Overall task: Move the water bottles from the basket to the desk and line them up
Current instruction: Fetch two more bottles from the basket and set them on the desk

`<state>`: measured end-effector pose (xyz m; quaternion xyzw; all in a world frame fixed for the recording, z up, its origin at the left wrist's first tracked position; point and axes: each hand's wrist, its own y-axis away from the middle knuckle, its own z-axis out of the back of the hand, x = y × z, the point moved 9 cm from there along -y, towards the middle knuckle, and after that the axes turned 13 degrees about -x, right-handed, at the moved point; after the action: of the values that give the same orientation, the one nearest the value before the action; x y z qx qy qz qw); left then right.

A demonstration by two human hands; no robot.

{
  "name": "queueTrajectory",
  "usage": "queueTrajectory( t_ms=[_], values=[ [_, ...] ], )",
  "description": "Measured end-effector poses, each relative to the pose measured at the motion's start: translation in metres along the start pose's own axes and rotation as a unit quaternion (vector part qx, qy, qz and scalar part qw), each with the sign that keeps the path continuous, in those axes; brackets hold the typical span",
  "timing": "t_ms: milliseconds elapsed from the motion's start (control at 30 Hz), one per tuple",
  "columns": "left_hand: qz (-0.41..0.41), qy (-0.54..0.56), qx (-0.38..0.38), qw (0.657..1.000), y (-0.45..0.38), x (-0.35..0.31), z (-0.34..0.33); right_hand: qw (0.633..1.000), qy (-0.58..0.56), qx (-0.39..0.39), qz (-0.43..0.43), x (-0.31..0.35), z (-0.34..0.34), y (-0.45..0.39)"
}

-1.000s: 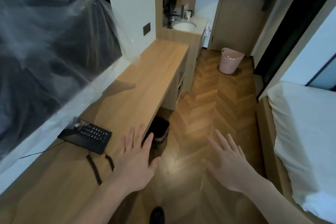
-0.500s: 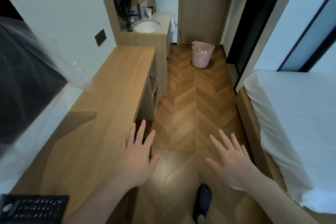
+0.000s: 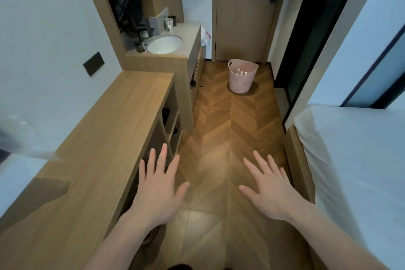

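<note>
- Pink basket (image 3: 242, 79) stands upright on the floor (image 3: 219, 127) by the far door, well apart from both hands.
- 3 water bottles (image 3: 241, 71) stand inside, caps up, long axes vertical.
- Left hand (image 3: 157, 190) and right hand (image 3: 270, 190) are spread wide, holding nothing.
- Desk (image 3: 114, 120) runs along the left.

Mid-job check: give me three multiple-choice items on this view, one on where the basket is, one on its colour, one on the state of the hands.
1. Where does the round plastic basket stand?
A. on the long wooden desk
B. on the floor near the closed door
C. on the bed

2. What colour is the basket?
A. pink
B. blue
C. black

3. What state are the left hand and right hand in?
A. both holding bottles
B. one on the basket
C. both open, holding nothing

Answers: B, the basket sits on the herringbone floor before the door; A, its wall is pale pink; C, the fingers are spread straight over the floor.
</note>
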<state>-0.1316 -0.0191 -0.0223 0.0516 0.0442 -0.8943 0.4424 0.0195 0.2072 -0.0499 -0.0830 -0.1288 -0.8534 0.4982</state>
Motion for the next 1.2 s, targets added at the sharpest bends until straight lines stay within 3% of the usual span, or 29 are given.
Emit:
queueTrajectory(
  t_ms=[367,567,733,967,1200],
  values=[
    [0.001,-0.009,-0.009,1.0,-0.186,-0.024,-0.023,1.0,0.004,-0.002,0.018,-0.034,0.038,-0.178],
    [-0.036,0.014,-0.008,0.999,-0.328,-0.037,-0.037,0.999,0.015,-0.001,-0.029,-0.074,0.063,-0.286],
    [-0.099,0.012,-0.017,0.995,-0.441,-0.065,-0.033,0.997,0.014,-0.029,-0.065,-0.109,0.084,-0.369],
    [-0.143,0.004,-0.005,0.99,-0.555,-0.113,-0.041,0.995,-0.019,-0.01,-0.099,-0.16,0.093,-0.457],
    [-0.126,-0.011,-0.01,0.992,-0.677,-0.152,-0.07,0.995,-0.05,-0.001,-0.088,-0.221,0.11,-0.577]
  ],
)
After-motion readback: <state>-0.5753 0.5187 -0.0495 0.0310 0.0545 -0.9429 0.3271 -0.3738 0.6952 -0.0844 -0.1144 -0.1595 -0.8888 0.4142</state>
